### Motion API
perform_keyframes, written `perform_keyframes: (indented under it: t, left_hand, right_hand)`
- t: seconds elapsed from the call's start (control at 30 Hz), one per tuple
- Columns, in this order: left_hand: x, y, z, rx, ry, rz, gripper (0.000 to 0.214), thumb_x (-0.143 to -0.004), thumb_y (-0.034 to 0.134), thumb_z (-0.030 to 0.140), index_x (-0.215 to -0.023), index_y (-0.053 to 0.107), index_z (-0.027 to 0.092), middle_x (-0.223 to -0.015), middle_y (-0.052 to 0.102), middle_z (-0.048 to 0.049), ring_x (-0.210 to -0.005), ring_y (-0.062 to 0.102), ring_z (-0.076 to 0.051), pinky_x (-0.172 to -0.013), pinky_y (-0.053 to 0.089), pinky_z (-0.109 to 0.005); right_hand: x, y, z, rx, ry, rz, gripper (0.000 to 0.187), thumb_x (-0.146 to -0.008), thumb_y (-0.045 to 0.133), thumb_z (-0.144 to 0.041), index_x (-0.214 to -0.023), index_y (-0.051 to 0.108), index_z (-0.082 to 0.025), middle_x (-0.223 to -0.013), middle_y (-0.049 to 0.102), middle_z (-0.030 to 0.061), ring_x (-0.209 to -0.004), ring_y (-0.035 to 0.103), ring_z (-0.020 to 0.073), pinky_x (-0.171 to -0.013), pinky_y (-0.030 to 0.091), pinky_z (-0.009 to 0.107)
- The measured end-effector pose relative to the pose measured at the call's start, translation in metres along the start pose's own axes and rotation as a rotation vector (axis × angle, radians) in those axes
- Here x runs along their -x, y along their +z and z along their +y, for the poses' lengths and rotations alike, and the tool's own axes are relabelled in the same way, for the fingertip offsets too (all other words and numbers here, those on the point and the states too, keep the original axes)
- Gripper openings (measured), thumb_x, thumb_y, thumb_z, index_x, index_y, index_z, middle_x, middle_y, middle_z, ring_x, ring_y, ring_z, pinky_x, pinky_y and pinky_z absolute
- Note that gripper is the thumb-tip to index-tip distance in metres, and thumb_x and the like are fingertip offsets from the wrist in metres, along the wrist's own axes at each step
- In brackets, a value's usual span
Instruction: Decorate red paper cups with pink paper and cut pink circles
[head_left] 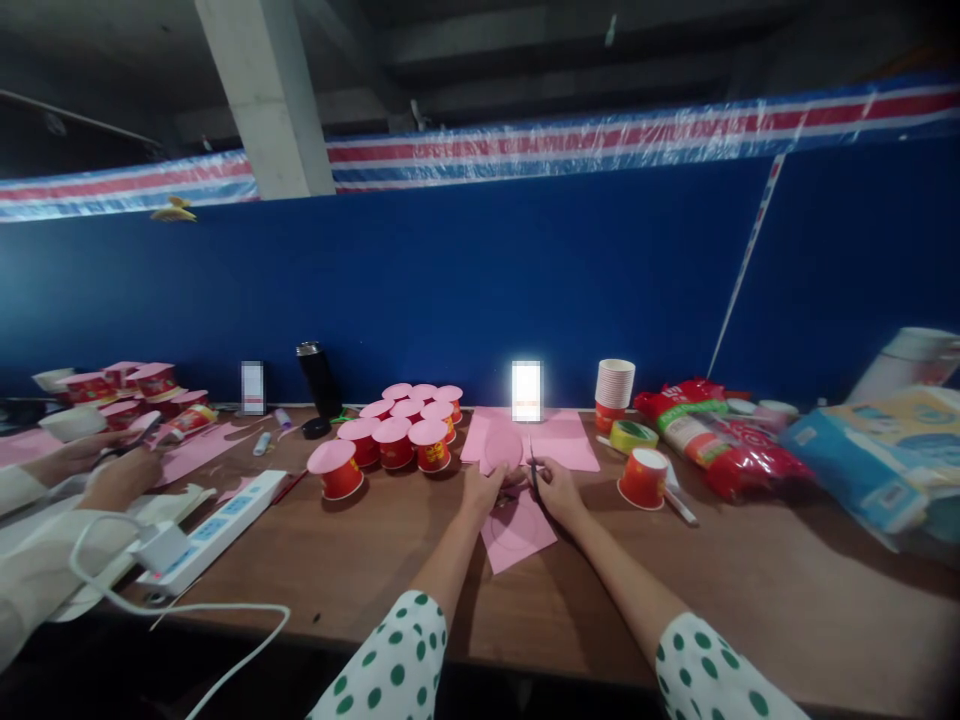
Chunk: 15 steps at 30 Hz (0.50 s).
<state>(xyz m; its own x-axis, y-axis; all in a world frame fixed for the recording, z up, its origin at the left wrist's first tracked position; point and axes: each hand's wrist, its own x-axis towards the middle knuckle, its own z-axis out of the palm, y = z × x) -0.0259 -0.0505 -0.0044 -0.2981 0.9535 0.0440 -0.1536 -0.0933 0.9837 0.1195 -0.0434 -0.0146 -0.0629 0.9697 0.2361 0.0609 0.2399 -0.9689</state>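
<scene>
My left hand (481,487) is closed on a pink paper piece (501,450) with a rounded edge, held upright over the brown table (750,590). My right hand (553,487) grips a pair of scissors (532,462), their blades pointing up into that paper. A loose pink paper sheet (517,535) lies on the table just below both hands. More pink paper sheets (566,440) lie flat behind them.
Several red paper cups with pink covers (397,440) stand upside down to the left, one red cup (643,478) and a cup stack (613,388) to the right. A tape roll (631,436), snack bags (712,440), a power strip (214,528) and another person's hands (112,470) are nearby.
</scene>
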Motion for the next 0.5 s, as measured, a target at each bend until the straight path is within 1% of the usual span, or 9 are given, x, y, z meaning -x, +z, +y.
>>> perform_keyframes:
  t: [0.1,0.23,0.33,0.43,0.5]
  left_hand:
    - [0.0019,0.0006,0.0023,-0.039,0.056,0.014,0.021,-0.056,0.077,0.027,-0.064,0.065,0.012,-0.062,0.066,-0.0069,-0.061,0.062,-0.019,-0.054,0.045,-0.026]
    - [0.0018,0.0005,0.0019,-0.055,0.083,0.03,0.022,-0.058,0.076,0.026,-0.072,0.067,0.011,-0.068,0.069,-0.008,-0.063,0.064,-0.019,-0.055,0.048,-0.026]
    - [0.0003,0.0002,-0.0001,-0.051,0.075,0.019,0.022,-0.06,0.076,0.027,-0.072,0.067,0.011,-0.067,0.069,-0.0086,-0.063,0.064,-0.02,-0.053,0.048,-0.026]
    - [-0.0012,-0.0007,-0.0014,-0.03,0.055,0.012,0.022,-0.057,0.078,0.026,-0.071,0.068,0.011,-0.07,0.07,-0.0089,-0.066,0.065,-0.02,-0.055,0.049,-0.025]
    - [-0.0016,-0.0014,-0.0016,-0.004,0.018,0.014,0.024,-0.055,0.079,0.024,-0.072,0.068,0.011,-0.072,0.071,-0.0089,-0.068,0.065,-0.02,-0.056,0.049,-0.025]
  right_hand:
    - [0.0003,-0.0002,-0.0011,-0.003,0.002,0.003,0.043,-0.067,0.064,-0.05,-0.094,0.062,-0.016,-0.048,0.051,-0.0051,-0.042,0.047,0.0129,-0.042,0.035,0.025]
    - [-0.0002,0.0,-0.0024,-0.016,0.009,-0.001,0.044,-0.065,0.064,-0.051,-0.093,0.062,-0.017,-0.049,0.052,-0.0048,-0.043,0.048,0.0134,-0.043,0.036,0.025]
    - [-0.0004,0.0006,-0.0022,-0.03,0.019,-0.006,0.045,-0.065,0.065,-0.051,-0.093,0.061,-0.016,-0.049,0.051,-0.0057,-0.042,0.047,0.0127,-0.043,0.035,0.025]
    - [-0.0005,0.001,-0.001,-0.039,0.025,-0.007,0.045,-0.065,0.066,-0.05,-0.094,0.061,-0.017,-0.049,0.051,-0.0058,-0.041,0.046,0.0122,-0.042,0.035,0.024]
    - [-0.0011,0.0009,0.0003,-0.042,0.025,-0.002,0.044,-0.065,0.066,-0.05,-0.094,0.061,-0.016,-0.049,0.051,-0.0056,-0.041,0.046,0.0123,-0.042,0.035,0.024]
